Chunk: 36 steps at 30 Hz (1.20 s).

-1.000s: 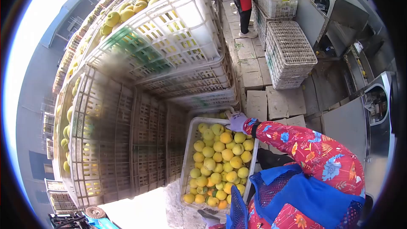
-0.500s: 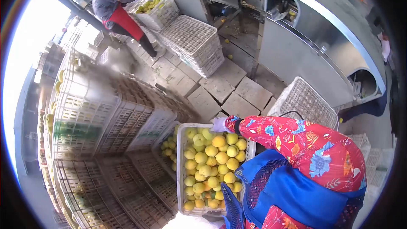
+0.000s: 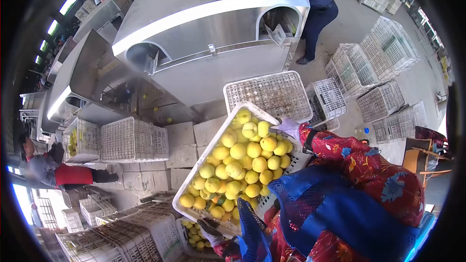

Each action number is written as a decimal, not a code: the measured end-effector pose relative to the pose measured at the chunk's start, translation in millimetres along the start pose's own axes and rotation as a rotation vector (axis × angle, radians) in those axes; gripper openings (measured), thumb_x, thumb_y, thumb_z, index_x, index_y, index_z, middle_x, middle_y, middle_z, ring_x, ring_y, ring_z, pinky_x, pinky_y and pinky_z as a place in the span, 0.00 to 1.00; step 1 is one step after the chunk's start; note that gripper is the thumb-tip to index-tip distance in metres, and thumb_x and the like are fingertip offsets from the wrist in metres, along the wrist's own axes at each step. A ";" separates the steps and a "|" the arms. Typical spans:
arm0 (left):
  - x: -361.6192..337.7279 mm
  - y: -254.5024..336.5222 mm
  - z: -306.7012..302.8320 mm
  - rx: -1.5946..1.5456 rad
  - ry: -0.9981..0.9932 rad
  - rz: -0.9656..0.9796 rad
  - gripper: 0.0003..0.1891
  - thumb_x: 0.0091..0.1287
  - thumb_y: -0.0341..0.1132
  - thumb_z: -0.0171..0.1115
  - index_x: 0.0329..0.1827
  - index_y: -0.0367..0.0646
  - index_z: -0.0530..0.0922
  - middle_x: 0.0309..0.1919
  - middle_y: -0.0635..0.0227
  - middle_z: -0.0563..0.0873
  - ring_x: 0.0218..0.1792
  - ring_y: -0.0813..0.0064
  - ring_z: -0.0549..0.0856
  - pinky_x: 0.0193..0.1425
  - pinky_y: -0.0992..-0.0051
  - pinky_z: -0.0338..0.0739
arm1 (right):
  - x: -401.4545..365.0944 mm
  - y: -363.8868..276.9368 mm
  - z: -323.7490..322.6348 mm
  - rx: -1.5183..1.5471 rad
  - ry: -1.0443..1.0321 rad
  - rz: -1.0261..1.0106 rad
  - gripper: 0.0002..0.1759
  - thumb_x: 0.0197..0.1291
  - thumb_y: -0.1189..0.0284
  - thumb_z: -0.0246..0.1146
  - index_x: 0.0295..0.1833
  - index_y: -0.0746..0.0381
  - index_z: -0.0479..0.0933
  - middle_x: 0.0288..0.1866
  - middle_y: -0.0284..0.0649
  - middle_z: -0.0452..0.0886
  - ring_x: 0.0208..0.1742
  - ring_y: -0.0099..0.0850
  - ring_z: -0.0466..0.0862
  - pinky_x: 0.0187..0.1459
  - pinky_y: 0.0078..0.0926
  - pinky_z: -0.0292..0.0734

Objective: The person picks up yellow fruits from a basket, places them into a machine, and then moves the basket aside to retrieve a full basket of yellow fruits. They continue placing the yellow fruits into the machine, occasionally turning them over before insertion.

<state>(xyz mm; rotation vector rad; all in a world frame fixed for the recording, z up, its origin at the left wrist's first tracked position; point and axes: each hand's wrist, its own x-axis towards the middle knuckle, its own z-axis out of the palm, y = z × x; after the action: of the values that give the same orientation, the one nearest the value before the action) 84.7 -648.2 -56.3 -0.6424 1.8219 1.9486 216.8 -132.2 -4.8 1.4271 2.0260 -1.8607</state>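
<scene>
While the gloved right hand (image 3: 289, 128) grips one end of the white crate (image 3: 208, 155), the left hand (image 3: 212, 234) holds the opposite end (fingers partly hidden). Crate's loaded with yellow fruit (image 3: 235, 169), just ahead of the blue vest (image 3: 335, 201); its upper corner overlaps a latticed crate (image 3: 269, 92) in view.
</scene>
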 end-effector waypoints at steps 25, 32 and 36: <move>188.0 32.0 558.0 0.504 -0.610 0.104 0.18 0.78 0.51 0.55 0.43 0.43 0.77 0.22 0.73 0.76 0.16 0.82 0.73 0.18 0.78 0.65 | 101.9 19.1 -243.0 -0.631 1.098 0.038 0.42 0.56 0.58 0.71 0.73 0.59 0.63 0.62 0.55 0.74 0.62 0.52 0.76 0.61 0.50 0.73; 174.5 36.8 557.6 0.552 -0.607 0.138 0.19 0.76 0.54 0.56 0.38 0.46 0.74 0.18 0.76 0.72 0.14 0.83 0.70 0.16 0.78 0.63 | 171.9 -33.9 -148.3 -0.729 0.407 -0.153 0.41 0.55 0.55 0.71 0.72 0.55 0.65 0.66 0.54 0.72 0.62 0.52 0.78 0.62 0.50 0.73; 179.8 42.9 546.0 0.908 -0.600 0.494 0.20 0.76 0.50 0.57 0.50 0.39 0.77 0.34 0.59 0.81 0.33 0.63 0.82 0.38 0.66 0.77 | 181.9 -41.1 -142.0 -0.329 0.353 -0.109 0.45 0.51 0.56 0.75 0.73 0.56 0.65 0.63 0.51 0.78 0.60 0.48 0.81 0.60 0.44 0.76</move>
<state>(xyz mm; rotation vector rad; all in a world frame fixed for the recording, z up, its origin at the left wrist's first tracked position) -120.8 -111.3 -99.1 0.6501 2.2307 1.0921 160.9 92.9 -39.4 1.6647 2.4687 -1.2873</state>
